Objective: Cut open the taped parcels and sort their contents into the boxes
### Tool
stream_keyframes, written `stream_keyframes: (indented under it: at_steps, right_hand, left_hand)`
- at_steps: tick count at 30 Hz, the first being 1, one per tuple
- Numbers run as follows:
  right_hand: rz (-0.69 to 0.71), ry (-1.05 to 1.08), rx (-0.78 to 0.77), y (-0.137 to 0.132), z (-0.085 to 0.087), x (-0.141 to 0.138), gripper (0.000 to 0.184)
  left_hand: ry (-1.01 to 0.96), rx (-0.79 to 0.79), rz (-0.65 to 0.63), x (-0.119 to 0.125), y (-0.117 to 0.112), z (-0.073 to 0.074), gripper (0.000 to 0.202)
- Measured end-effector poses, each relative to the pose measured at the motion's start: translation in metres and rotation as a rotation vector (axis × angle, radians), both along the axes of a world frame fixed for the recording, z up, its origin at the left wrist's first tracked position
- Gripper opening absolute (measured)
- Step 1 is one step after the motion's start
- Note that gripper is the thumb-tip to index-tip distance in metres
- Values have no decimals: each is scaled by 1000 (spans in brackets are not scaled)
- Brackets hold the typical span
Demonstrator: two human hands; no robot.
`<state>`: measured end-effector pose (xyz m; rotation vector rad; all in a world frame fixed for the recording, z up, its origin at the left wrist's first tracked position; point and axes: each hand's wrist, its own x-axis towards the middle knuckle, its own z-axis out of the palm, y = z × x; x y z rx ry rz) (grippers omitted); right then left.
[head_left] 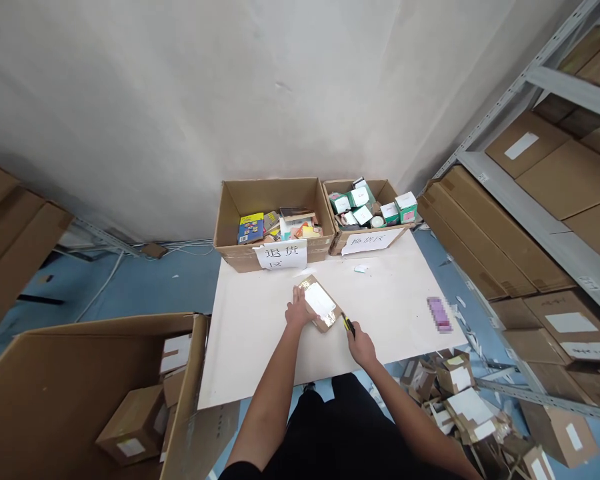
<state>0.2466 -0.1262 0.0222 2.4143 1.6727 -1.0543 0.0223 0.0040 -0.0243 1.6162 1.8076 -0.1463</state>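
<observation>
A small brown parcel (321,303) with a white label lies on the white table (390,293). My left hand (298,309) grips its left edge with fingers curled over it. My right hand (361,344) is closed on a yellow and black utility knife (348,325), whose tip touches the parcel's right edge.
Two open cardboard boxes stand at the table's far edge: the left one (273,200) holds books, the right one (380,190) small green and white boxes. A large carton (87,373) with parcels is at left. Torn packaging (460,393) litters the floor at right, beside shelving (535,227).
</observation>
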Motion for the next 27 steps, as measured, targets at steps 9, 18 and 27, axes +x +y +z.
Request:
stream_keyframes:
  at_steps: [9,18,27]
  right_hand:
    - [-211,119,76,75,-38,-30,65]
    - [-456,379,318,127,-61,16,48]
    - [-706,877,169,50,-79,48,41]
  left_hand:
    - [104,42,94,15,-10,10,129]
    - [283,131,11,26,-30,17,84]
    - [91,193,-428,40,-23,-15,82]
